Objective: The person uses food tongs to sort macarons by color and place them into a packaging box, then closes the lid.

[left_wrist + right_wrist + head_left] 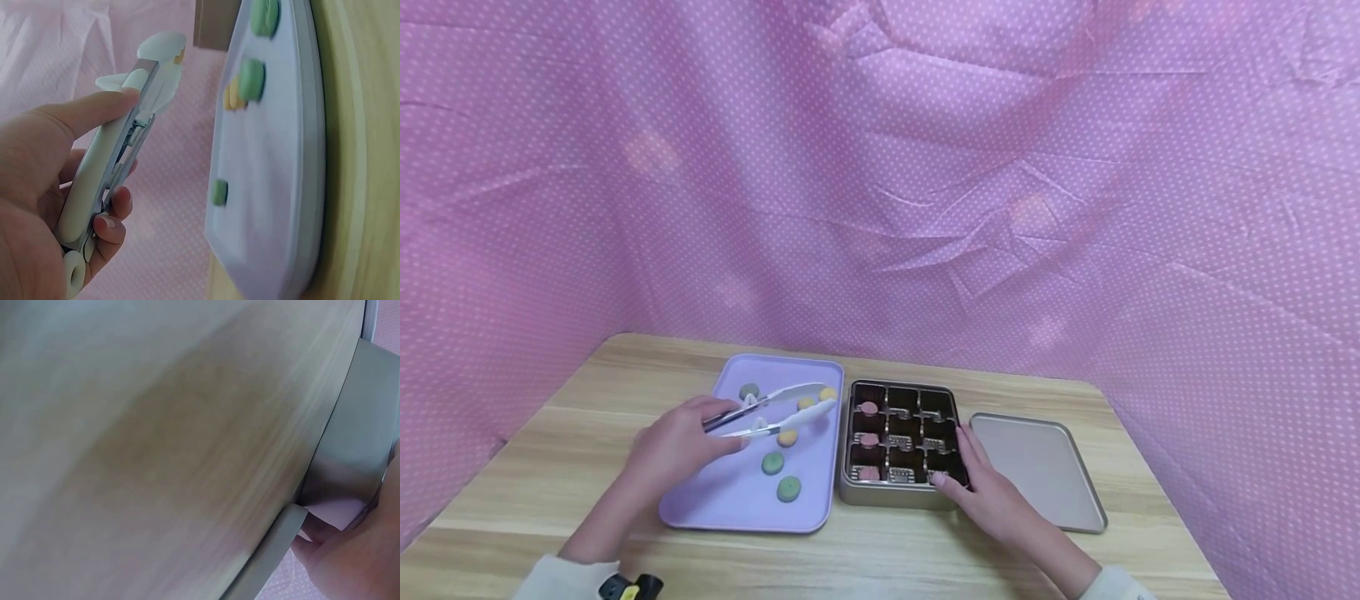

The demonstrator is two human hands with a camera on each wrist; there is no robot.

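Observation:
My left hand [673, 442] grips a pair of tongs [100, 169] with pale tips, above the lilac tray [722, 508]. A yellow macaron [827, 393] sits between the tong tips; only a sliver of it shows in the left wrist view. On the tray lie two more yellow macarons, one nearer [787, 437] and one partly hidden by the tongs, plus green macarons [788, 488]. My right hand [996, 500] holds the near right corner of a metal tin [895, 497], thumb on the rim and fingers along its side. Pink macarons [868, 440] occupy the tin's left column.
Right of the tin, a flat metal lid [1037, 467] lies on the wooden table [880, 554], close beside my right hand. The tray stands just left of the tin. Pink dotted cloth [880, 208] hangs behind the table and at both sides.

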